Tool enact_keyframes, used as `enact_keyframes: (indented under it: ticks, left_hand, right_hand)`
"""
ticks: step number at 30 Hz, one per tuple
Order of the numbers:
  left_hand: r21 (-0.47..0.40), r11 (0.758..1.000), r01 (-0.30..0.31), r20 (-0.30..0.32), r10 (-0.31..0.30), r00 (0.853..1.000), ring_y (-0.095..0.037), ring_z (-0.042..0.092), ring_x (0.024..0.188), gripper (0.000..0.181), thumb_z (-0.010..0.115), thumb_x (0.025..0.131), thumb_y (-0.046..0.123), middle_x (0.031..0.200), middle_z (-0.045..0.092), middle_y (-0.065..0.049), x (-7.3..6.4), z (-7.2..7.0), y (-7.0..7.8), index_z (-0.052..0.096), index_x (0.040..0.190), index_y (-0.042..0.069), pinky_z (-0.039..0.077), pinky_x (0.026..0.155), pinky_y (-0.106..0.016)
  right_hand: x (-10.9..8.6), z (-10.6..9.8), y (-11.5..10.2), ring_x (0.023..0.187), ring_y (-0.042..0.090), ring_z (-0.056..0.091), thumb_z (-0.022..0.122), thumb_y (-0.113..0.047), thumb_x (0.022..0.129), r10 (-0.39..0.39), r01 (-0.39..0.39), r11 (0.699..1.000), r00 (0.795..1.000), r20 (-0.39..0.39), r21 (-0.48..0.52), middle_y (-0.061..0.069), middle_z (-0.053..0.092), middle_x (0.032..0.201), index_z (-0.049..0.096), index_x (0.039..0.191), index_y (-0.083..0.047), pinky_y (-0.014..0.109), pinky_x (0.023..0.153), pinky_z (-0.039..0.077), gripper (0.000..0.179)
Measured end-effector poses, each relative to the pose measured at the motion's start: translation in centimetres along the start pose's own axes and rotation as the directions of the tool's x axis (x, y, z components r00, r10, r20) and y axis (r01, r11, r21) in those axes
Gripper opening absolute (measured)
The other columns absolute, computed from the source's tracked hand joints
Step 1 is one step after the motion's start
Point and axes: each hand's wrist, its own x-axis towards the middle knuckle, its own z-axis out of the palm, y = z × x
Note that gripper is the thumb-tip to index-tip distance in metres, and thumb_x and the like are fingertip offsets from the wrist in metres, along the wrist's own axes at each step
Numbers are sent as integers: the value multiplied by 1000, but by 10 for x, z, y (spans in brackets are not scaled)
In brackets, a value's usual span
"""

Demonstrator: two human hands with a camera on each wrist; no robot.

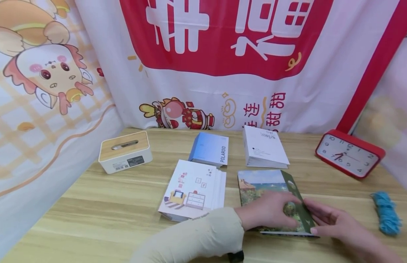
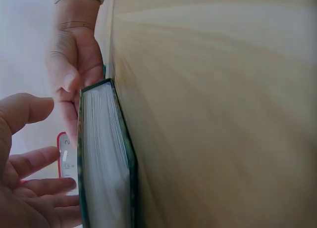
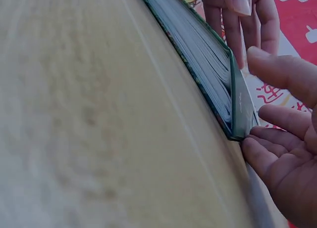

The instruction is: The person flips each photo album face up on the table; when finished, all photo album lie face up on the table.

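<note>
A photo album [image 1: 266, 182] with a painted seaside cover and dark green spine side lies closed on the wooden table. Its thick stack of pages [image 2: 104, 154] shows between the covers. My left hand [image 1: 269, 210] reaches over the cover with fingers spread; the left wrist view shows this hand [image 2: 29, 183] beside the album, thumb apart. At the spine is my right hand [image 1: 335, 223], its fingertips right at the green edge. In the right wrist view, relaxed fingers of the right hand [image 3: 287, 134] meet the spine's lower corner, thumb raised above the cover.
Left of the album lies a white album with a furniture drawing [image 1: 187, 193]. Behind stand a blue Polaroid box [image 1: 208, 148] and a white album [image 1: 266, 148]. A tissue box [image 1: 125, 153] is at far left; a red clock [image 1: 349, 153] and blue yarn [image 1: 385, 213] are at right.
</note>
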Motion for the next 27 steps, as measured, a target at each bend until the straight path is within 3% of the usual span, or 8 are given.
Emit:
enact_keyframes:
  ticks: [4,12,16,23,27]
  left_hand:
    - [46,999,8,14,-8,1000,3,45,117,57,72,77,37,128,51,18,5,5,3,52,129,27,36,93,-10]
    - [229,973,-13,71,-3,997,1,43,120,64,76,71,42,128,51,16,9,8,10,52,128,26,34,95,-9]
    - [302,953,-11,89,-17,996,0,41,123,65,76,71,43,129,50,16,9,8,12,51,129,28,35,96,-10]
    - [278,960,-23,87,-2,996,8,48,97,61,75,71,37,117,55,19,9,6,12,53,128,28,37,81,-3]
    - [271,962,-23,40,13,999,11,49,84,57,75,72,39,109,59,22,9,6,13,56,125,28,38,74,-2]
  right_hand:
    - [0,1,4,131,23,39,66,-19,85,21,-21,1000,1000,17,-2,20,16,152,17,147,-5,28,95,47,80]
    - [-3,10,2,136,44,19,74,-23,76,5,-10,986,1000,-30,-167,24,12,152,21,148,-13,38,97,45,90]
    - [-3,15,0,135,44,22,77,-23,72,-5,-13,975,997,-79,-221,23,15,152,26,147,-14,41,96,45,92]
    - [-5,16,-1,130,42,35,76,-22,74,-43,11,961,993,-112,-277,23,26,147,31,144,-8,40,92,48,84]
    - [-7,16,-3,125,38,44,76,-28,74,-29,-29,945,985,-171,-325,21,36,143,34,142,-7,42,90,49,82]
